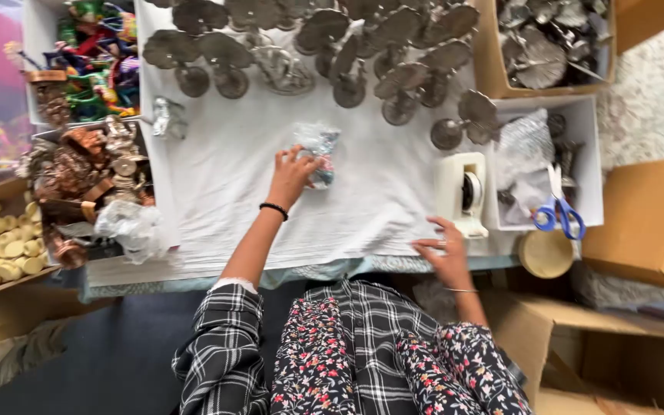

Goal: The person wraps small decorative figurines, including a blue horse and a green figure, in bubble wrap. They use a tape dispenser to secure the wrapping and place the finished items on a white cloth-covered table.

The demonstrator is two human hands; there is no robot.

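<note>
My left hand reaches forward onto the white cloth and grips a small clear plastic packet with coloured contents. A black band circles that wrist. My right hand rests at the cloth's near edge, fingers spread, holding nothing, just below a white tape dispenser. Several silver leaf-shaped metal stands lie in rows across the far part of the cloth.
A white box at right holds blue-handled scissors and plastic wrap. Cardboard boxes stand right. A box of copper-coloured ornaments and a tray of yellow discs sit left. A round wooden lid lies near the dispenser.
</note>
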